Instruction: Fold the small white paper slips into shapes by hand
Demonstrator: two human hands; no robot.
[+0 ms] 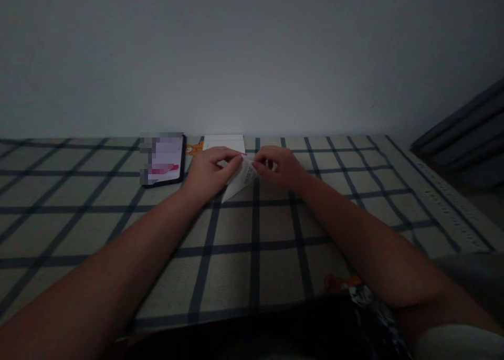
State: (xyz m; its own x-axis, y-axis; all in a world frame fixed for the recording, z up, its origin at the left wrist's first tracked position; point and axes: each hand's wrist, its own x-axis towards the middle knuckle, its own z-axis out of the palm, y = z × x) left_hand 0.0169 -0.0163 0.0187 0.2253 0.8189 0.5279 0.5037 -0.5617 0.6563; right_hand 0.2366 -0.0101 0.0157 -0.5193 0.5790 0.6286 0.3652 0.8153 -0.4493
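A small folded white paper [241,180] with faint grey print hangs between my two hands, above the checked cloth. My left hand [212,172] pinches its upper left part between thumb and fingers. At its upper right, my right hand [277,166] is closed on the edge with thumb and fingertips. One pointed corner of the paper hangs down to the left. Behind my left hand lies a white sheet or pad [223,141], partly covered by that hand.
A lit phone [167,158] lies left of my left hand. An orange cartoon figure [194,148] shows beside the white sheet. The checked cloth [236,265] reaches a grey wall [252,61]. Dark striped fabric [468,139] is at right. Dark and shiny material [370,313] lies nearest me.
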